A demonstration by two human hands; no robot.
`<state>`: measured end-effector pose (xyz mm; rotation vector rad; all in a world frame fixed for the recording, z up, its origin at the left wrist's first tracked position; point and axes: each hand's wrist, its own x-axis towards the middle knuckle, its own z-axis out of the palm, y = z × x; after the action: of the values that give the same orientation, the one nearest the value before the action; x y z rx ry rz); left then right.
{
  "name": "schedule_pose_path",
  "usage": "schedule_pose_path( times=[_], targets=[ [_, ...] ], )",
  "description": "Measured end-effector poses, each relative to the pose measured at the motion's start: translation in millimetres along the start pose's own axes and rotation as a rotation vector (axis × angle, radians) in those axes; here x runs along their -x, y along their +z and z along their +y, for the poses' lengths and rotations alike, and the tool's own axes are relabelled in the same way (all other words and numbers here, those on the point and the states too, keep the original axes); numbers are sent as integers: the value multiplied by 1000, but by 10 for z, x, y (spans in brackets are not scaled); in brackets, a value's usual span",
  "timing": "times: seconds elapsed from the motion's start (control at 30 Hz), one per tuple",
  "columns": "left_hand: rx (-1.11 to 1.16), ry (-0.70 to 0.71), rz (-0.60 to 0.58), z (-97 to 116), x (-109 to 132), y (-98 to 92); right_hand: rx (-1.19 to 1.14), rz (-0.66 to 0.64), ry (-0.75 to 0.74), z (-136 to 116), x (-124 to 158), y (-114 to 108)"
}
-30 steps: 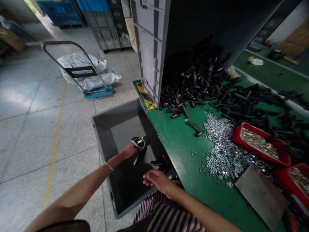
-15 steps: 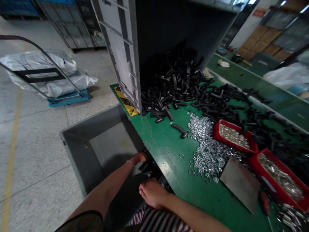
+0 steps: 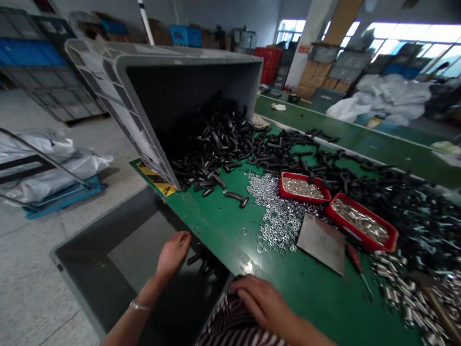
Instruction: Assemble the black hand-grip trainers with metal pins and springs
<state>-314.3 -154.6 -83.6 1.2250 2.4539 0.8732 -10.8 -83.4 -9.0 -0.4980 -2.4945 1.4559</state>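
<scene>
My left hand (image 3: 174, 253) is over the grey bin (image 3: 77, 242) beside the bench, its fingers curled in and nothing showing in them. Below it, several black curved handles (image 3: 207, 264) lie in the bin, close under the bench edge. My right hand (image 3: 262, 299) is at the front edge of the green bench (image 3: 230, 245), fingers closed around a dark piece that mostly hides beneath them. Farther along the bench, one black handle (image 3: 236, 197) lies apart from the heap of black handles (image 3: 219, 139) spilling out of a tipped grey crate (image 3: 158, 139).
Loose metal rings (image 3: 279, 223) are spread mid-bench, beside two red trays (image 3: 326, 198) of small metal parts. A metal plate (image 3: 322, 242), a red-handled screwdriver (image 3: 355, 259) and metal sleeves (image 3: 396, 288) lie to the right. A loaded trolley (image 3: 65, 194) stands left.
My left hand has come up from among the handles in the bin. My right hand has moved right, to the bench edge. The view has tilted up and turned.
</scene>
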Motion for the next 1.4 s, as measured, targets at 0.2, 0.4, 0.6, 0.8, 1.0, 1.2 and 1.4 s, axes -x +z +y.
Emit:
schedule_pose_path(
  times=[0.2, 0.4, 0.6, 0.8, 1.0, 1.2, 1.4],
  targets=[
    [67, 613, -33, 1020, 105, 173, -342, 397, 407, 267, 700, -75],
    [-357, 950, -369, 2041, -263, 776, -86, 409, 283, 214, 982, -131],
    [-630, 1063, -432, 2395, -564, 1054, 169, 699, 391, 450, 1518, -594],
    [-334, 849, -421, 2482, -759, 1149, 495, 930, 625, 997, 2233, -1464],
    [250, 387, -465, 2761, -566, 1150, 901, 719, 733, 1359, 2358, -2142],
    [640, 247, -713, 3337, -65, 1671, 928, 711, 712, 1540, 2333, -2308],
    [822, 234, -868, 3757, 70, 2342, 942, 701, 648, 1612, 2343, -2317]
  ],
)
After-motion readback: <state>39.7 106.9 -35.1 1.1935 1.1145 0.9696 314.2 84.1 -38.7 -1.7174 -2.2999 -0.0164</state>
